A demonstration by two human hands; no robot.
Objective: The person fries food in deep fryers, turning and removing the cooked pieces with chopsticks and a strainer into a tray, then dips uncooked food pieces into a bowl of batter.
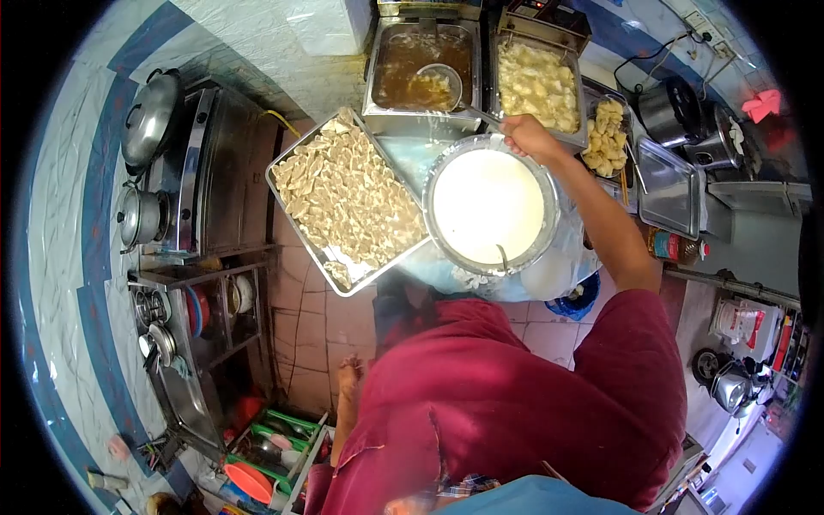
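My right hand (pixel 528 137) is closed round the handle of a skimmer (pixel 482 112). The round head of the skimmer sits in the brown oil (pixel 402 64) of the left fryer, with pale yellow pieces in and around it. Below my right hand stands a wide metal pot (pixel 552 206) of creamy white batter (pixel 489 202), with a curved handle at its near edge. Beside the pot, a large tray (pixel 339 290) is covered with pale, flat slices (pixel 343 193). Low at my left side hangs my left hand (pixel 349 374), small in view, its fingers loosely apart and nothing visible in it.
Right of the oil is a second fryer basin (pixel 539 81) full of pale fried pieces. A tray of golden pieces (pixel 606 137) and a bare metal tray (pixel 669 187) lie further right. A steel cabinet (pixel 236 172) with lidded pots stands at left. A blue bin (pixel 575 300) is on the floor.
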